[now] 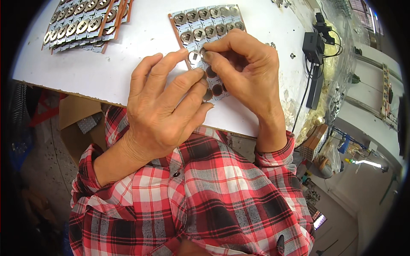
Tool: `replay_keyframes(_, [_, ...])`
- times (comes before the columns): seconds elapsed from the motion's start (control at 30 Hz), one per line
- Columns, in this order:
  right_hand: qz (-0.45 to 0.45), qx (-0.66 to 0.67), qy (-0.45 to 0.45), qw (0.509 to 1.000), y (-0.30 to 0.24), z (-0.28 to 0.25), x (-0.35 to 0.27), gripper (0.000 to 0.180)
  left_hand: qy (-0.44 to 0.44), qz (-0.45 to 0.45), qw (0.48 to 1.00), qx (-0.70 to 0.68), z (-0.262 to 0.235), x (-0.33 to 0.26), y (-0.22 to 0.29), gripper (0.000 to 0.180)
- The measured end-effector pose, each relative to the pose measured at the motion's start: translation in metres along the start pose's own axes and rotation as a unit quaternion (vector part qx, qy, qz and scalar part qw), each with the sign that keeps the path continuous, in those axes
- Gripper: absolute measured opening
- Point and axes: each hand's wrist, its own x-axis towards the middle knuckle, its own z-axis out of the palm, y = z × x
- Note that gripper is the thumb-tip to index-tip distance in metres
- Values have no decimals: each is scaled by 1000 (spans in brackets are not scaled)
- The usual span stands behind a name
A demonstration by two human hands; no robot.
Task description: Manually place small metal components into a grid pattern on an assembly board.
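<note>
A panel of small circuit boards lies on the white table, with rows of round silver coin-cell holders on its far part. My right hand pinches a small round metal piece between thumb and index finger at the panel. Beside it sits a bright round holder with a square slot. My left hand is palm down over the panel's near left side, its fingers spread. Dark round spots show on the near part, by the left fingertips. Whether any loose disc lies under those fingers is hidden.
Stacked similar panels stand at the far left. On the right are a black power adapter with cables, clear plastic wrap and loose small metal parts. An open cardboard box is below the table's near edge.
</note>
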Motion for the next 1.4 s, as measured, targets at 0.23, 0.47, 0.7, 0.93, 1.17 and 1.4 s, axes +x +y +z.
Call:
replay_keyframes(0.23, [33,26,52,998,2,4,-10,20,15,-7,1000,-14,4,1,2,38])
replay_keyframes(0.47, [66,-204,169,962,11,-59,-17,21,19,3,1000,-15,3,-2,0,39])
replay_keyframes(0.7, [76,-203,119,969,35,-79,-19,25,-1,-2,1000,-5,0,0,-2,35])
replay_keyframes(0.93, [139,-160,166,963,47,-83,-20,20,-1,1,1000,-1,2,0,-2,35])
replay_keyframes(1.17, [116,-195,119,967,42,-89,-20,21,-6,4,1000,2,2,0,-2,35])
replay_keyframes(1.4, [155,-175,144,962,47,-93,-23,16,-3,2,1000,9,1,-1,-2,35])
